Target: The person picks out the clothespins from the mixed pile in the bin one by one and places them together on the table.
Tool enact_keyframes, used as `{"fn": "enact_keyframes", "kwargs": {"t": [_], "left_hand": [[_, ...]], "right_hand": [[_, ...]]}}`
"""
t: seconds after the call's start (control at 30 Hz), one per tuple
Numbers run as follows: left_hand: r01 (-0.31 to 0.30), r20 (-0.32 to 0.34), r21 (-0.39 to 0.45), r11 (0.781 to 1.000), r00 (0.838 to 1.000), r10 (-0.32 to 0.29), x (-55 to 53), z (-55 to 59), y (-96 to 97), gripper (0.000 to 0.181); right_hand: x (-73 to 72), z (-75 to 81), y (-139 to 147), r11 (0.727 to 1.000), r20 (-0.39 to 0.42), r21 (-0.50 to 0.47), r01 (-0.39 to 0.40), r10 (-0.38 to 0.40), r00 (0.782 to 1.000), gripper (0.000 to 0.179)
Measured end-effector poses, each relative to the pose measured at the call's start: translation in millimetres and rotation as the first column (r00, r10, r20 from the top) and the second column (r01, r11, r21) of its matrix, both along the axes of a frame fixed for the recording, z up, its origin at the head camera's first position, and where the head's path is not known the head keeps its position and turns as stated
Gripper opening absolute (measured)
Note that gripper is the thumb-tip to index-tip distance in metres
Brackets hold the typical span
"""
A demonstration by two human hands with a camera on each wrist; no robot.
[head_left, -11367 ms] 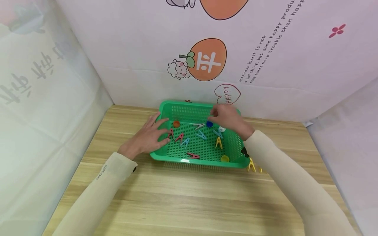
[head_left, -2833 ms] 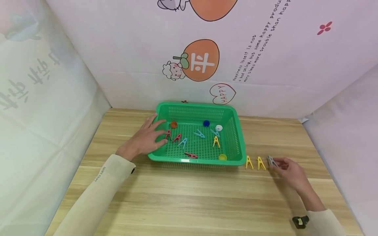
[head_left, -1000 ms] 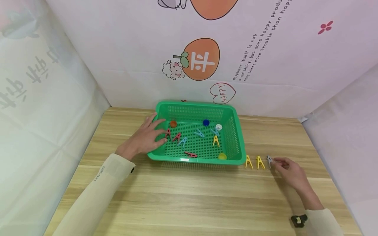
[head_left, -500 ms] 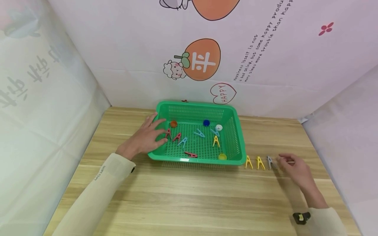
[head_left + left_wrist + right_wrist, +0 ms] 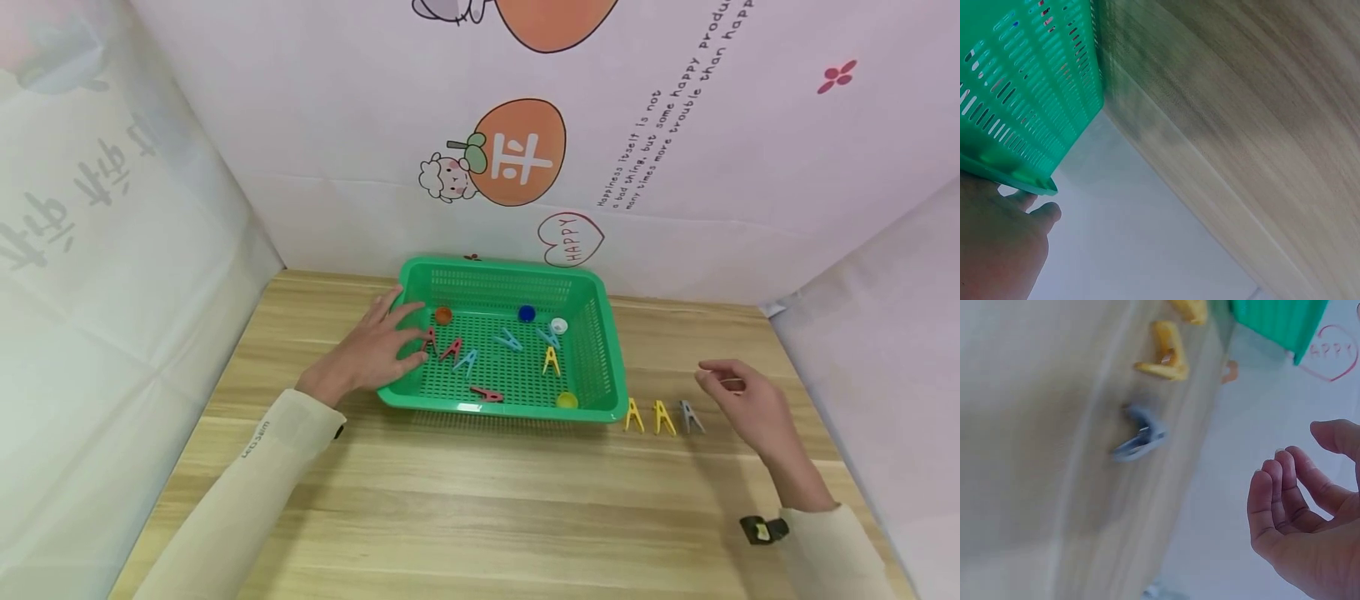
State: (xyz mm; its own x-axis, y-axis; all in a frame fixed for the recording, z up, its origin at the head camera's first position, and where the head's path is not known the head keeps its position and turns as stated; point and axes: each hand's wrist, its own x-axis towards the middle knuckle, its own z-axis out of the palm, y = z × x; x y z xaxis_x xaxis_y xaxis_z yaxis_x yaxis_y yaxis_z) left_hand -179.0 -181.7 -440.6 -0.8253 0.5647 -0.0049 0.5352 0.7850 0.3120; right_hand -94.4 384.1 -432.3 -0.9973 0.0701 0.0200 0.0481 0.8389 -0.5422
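My left hand [image 5: 378,346] lies over the left rim of the green basket [image 5: 502,414], its fingers spread and reaching over the edge. Inside the basket are several red and blue clothespins, one yellow clothespin [image 5: 551,362], and orange, dark blue [image 5: 527,313], white and yellow bottle caps. To the basket's right, two yellow clothespins [image 5: 663,417] and one grey clothespin [image 5: 691,416] stand in a row on the table. Raised above the table, just right of the grey one, my right hand [image 5: 750,404] holds nothing. The right wrist view shows its fingers loosely bent and apart from the thumb.
The wooden table [image 5: 480,517] extends in front of the basket and to both sides. A printed white cloth [image 5: 360,125] stands close behind the basket. More white cloth hangs at the left and right sides.
The grey clothespin, which left the basket earlier, was in my right hand's fingers a second ago; it now stands beside the yellow ones. The right hand has let go and lifted away. Left hand unchanged.
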Motion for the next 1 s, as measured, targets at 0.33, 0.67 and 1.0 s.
{"fn": "enact_keyframes", "kwargs": {"t": [0.33, 0.67, 1.0], "left_hand": [[0.003, -0.011, 0.001, 1.0, 1.0, -0.003, -0.4, -1.2, -1.1, 0.046], [0.004, -0.006, 0.007, 1.0, 1.0, -0.004, -1.0, -2.4, -1.4, 0.045], [0.001, -0.006, 0.004, 1.0, 1.0, -0.001, -1.9, -2.1, -0.3, 0.044]], "right_hand": [[-22.7, 32.3, -37, 0.993, -0.084, 0.014, -0.116, 0.116, 0.99, 0.044], [-44.0, 58.5, -78, 0.975, -0.123, 0.044, -0.218, 0.222, 0.967, 0.034], [-60.5, 84.6, -121, 0.947, -0.015, 0.065, -0.316, 0.317, 0.948, 0.035]]}}
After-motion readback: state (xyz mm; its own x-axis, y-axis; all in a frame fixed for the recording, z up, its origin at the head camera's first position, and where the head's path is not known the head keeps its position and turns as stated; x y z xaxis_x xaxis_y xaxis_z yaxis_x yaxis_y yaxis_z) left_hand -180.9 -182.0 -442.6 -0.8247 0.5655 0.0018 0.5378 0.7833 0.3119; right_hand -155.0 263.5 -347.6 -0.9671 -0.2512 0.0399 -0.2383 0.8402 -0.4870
